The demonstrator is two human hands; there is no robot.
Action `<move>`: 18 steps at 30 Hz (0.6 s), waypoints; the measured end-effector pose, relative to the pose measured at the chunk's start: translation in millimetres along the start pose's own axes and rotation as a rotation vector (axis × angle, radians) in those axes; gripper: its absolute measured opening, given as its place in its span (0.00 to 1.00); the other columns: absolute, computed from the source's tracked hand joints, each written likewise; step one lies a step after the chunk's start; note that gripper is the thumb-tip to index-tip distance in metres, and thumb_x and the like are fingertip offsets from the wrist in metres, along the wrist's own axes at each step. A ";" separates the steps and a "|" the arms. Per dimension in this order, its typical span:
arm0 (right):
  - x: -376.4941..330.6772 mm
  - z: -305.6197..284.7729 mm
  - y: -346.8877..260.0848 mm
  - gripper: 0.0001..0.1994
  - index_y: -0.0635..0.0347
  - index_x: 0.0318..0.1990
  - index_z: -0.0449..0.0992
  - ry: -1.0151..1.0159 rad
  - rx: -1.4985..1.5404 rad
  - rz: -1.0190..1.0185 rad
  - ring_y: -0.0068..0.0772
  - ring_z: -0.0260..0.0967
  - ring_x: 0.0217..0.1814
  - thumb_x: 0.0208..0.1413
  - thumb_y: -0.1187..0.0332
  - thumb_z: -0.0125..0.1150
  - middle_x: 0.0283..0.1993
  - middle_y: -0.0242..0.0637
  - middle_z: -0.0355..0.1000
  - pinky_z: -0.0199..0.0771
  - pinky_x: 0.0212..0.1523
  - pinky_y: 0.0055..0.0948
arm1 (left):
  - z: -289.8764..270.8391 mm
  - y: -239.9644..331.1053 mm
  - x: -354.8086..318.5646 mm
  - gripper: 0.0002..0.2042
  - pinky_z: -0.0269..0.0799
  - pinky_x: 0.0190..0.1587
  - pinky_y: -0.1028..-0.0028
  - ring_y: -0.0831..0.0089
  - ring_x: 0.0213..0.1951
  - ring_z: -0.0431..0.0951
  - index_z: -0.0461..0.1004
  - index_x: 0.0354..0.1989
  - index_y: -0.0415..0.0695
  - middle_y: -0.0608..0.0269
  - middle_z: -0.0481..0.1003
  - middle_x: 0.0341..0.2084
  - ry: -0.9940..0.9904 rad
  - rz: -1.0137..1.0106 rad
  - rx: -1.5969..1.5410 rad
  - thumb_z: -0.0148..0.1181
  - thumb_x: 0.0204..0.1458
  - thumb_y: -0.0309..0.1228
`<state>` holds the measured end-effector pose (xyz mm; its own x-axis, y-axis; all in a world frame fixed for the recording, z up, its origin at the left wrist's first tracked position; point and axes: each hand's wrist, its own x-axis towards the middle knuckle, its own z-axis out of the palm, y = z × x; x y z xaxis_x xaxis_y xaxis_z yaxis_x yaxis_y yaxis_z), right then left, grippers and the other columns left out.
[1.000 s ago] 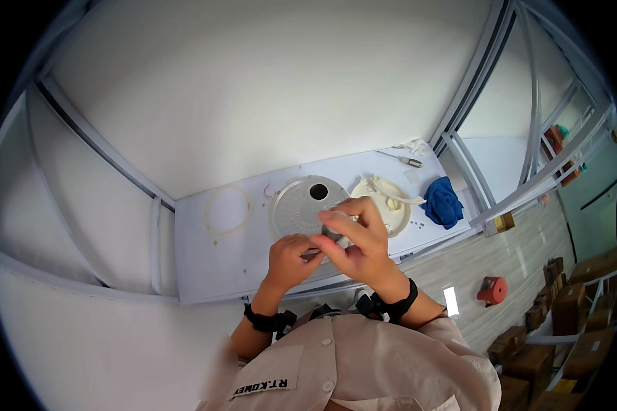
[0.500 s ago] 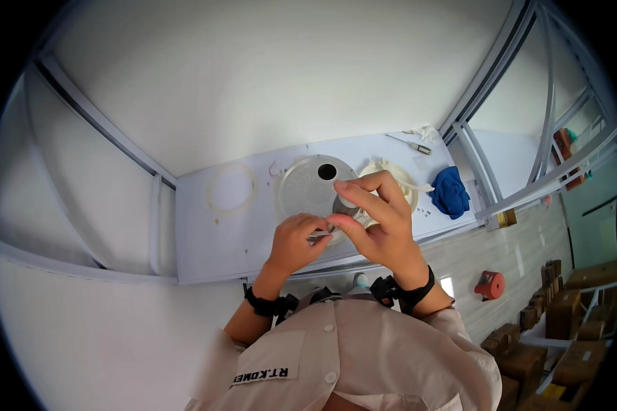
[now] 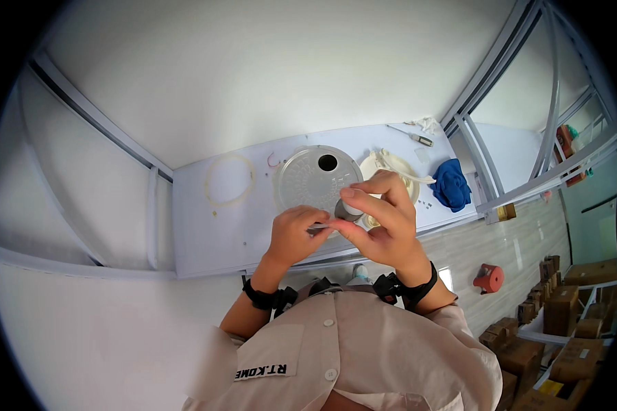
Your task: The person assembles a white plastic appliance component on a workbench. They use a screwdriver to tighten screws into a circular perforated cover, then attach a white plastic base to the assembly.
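Observation:
My right hand [image 3: 393, 222] grips a small grey cylinder with a pale top [image 3: 349, 209] between thumb and fingers, above the table. Close beside it, my left hand [image 3: 293, 236] is closed in a pinch on a thin, silvery flat piece [image 3: 318, 225], mostly covered by the fingers. The tip of my right thumb meets this piece or lies very near it; I cannot tell which. Behind the hands lies a large round silver-grey disc [image 3: 301, 179] with a dark round hole near its far right edge.
On the table [image 3: 199, 240] are a thin cream ring [image 3: 208, 183] at left, a cream round part [image 3: 373, 163], a blue cloth [image 3: 450, 186] and a screwdriver [image 3: 419, 139] at right. Small bits lie scattered. A red stool [image 3: 489, 279] and cardboard boxes [image 3: 561, 312] stand on the floor.
The left hand has moved slightly up and toward the right hand. The grey cylinder is tilted a little differently, and the view has shifted slightly.

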<state>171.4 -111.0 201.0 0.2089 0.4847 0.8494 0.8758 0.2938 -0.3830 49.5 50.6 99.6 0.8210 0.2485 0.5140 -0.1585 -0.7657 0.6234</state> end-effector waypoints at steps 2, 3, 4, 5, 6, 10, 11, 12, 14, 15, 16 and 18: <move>-8.4 7.0 -2.8 0.31 0.55 0.60 0.80 0.111 -0.059 0.014 0.35 0.70 0.43 0.45 0.72 0.82 0.48 0.40 0.72 0.68 0.36 0.27 | 3.9 -1.8 0.7 0.07 0.79 0.33 0.66 0.63 0.31 0.85 0.84 0.32 0.48 0.65 0.84 0.29 0.032 0.027 -0.026 0.76 0.44 0.29; -9.1 9.9 -3.4 0.31 0.55 0.60 0.80 0.146 -0.076 0.008 0.35 0.69 0.42 0.44 0.71 0.83 0.47 0.40 0.71 0.68 0.36 0.28 | 5.1 -2.1 1.0 0.07 0.79 0.33 0.66 0.62 0.31 0.85 0.84 0.32 0.48 0.65 0.85 0.29 0.043 0.031 -0.034 0.76 0.44 0.29; -9.6 13.0 -4.4 0.32 0.56 0.59 0.80 0.182 -0.094 0.002 0.35 0.69 0.42 0.43 0.70 0.84 0.46 0.40 0.71 0.68 0.36 0.28 | 6.1 -2.6 1.0 0.08 0.79 0.33 0.66 0.62 0.31 0.85 0.84 0.33 0.48 0.65 0.85 0.29 0.053 0.036 -0.042 0.76 0.44 0.29; -10.0 15.0 -5.7 0.32 0.56 0.59 0.80 0.217 -0.113 -0.004 0.35 0.69 0.42 0.41 0.70 0.84 0.45 0.40 0.70 0.68 0.35 0.29 | 7.0 -2.9 0.4 0.08 0.79 0.33 0.66 0.62 0.31 0.85 0.85 0.33 0.49 0.65 0.85 0.29 0.062 0.042 -0.050 0.76 0.44 0.29; -9.7 15.3 -6.7 0.32 0.57 0.59 0.80 0.203 -0.093 0.011 0.36 0.69 0.42 0.42 0.70 0.84 0.46 0.40 0.70 0.69 0.37 0.30 | 6.8 -4.1 0.5 0.08 0.79 0.33 0.66 0.61 0.31 0.85 0.84 0.33 0.48 0.64 0.85 0.29 0.041 0.030 -0.024 0.76 0.44 0.29; 4.7 9.2 -16.3 0.31 0.60 0.62 0.78 0.113 0.047 0.090 0.41 0.71 0.45 0.47 0.72 0.80 0.47 0.42 0.72 0.75 0.42 0.33 | 3.8 -5.6 -1.0 0.08 0.79 0.33 0.66 0.60 0.31 0.84 0.83 0.31 0.47 0.63 0.84 0.29 0.015 0.010 0.017 0.77 0.44 0.30; 9.8 6.2 -18.6 0.30 0.61 0.62 0.77 0.082 0.097 0.115 0.42 0.72 0.45 0.49 0.73 0.78 0.47 0.43 0.72 0.77 0.44 0.34 | 3.7 -4.9 -1.1 0.08 0.79 0.34 0.66 0.60 0.30 0.84 0.83 0.30 0.46 0.63 0.84 0.29 0.024 0.010 0.011 0.77 0.43 0.31; 9.2 5.0 -17.4 0.29 0.62 0.63 0.76 0.035 0.144 0.144 0.42 0.73 0.45 0.50 0.74 0.77 0.47 0.43 0.73 0.77 0.45 0.34 | 4.1 -4.6 -1.1 0.09 0.79 0.34 0.66 0.60 0.30 0.84 0.82 0.30 0.46 0.63 0.84 0.29 0.022 0.010 0.023 0.77 0.43 0.31; 6.4 2.7 -13.2 0.29 0.63 0.64 0.75 -0.047 0.197 0.172 0.42 0.74 0.45 0.52 0.75 0.75 0.47 0.44 0.74 0.77 0.46 0.34 | 5.4 -4.3 -0.8 0.09 0.79 0.34 0.66 0.60 0.30 0.84 0.82 0.30 0.45 0.63 0.84 0.29 0.021 0.007 0.048 0.78 0.43 0.31; 5.3 1.8 -11.4 0.30 0.63 0.65 0.74 -0.082 0.204 0.173 0.42 0.74 0.44 0.53 0.75 0.75 0.47 0.44 0.75 0.77 0.46 0.33 | 5.1 -3.9 -1.0 0.09 0.79 0.34 0.66 0.60 0.30 0.84 0.82 0.30 0.45 0.63 0.84 0.29 0.015 0.007 0.047 0.78 0.43 0.30; 4.8 -0.9 -9.7 0.31 0.64 0.65 0.73 -0.104 0.168 0.144 0.40 0.73 0.43 0.53 0.75 0.76 0.47 0.45 0.76 0.76 0.45 0.32 | 4.7 -3.4 -1.1 0.09 0.79 0.34 0.66 0.60 0.30 0.84 0.82 0.30 0.46 0.63 0.84 0.29 0.011 0.006 0.046 0.78 0.43 0.30; 3.5 -1.4 -8.5 0.31 0.64 0.65 0.73 -0.069 0.087 0.105 0.39 0.73 0.41 0.52 0.75 0.76 0.46 0.45 0.76 0.75 0.42 0.31 | 4.4 -1.9 -0.4 0.09 0.79 0.34 0.66 0.60 0.30 0.84 0.83 0.31 0.46 0.63 0.84 0.29 0.021 0.013 0.027 0.78 0.43 0.30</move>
<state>165.3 -113.0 207.7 0.2644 0.5709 0.7773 0.8090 0.3074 -0.5009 51.9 49.3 95.7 0.8074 0.2502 0.5343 -0.1543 -0.7845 0.6006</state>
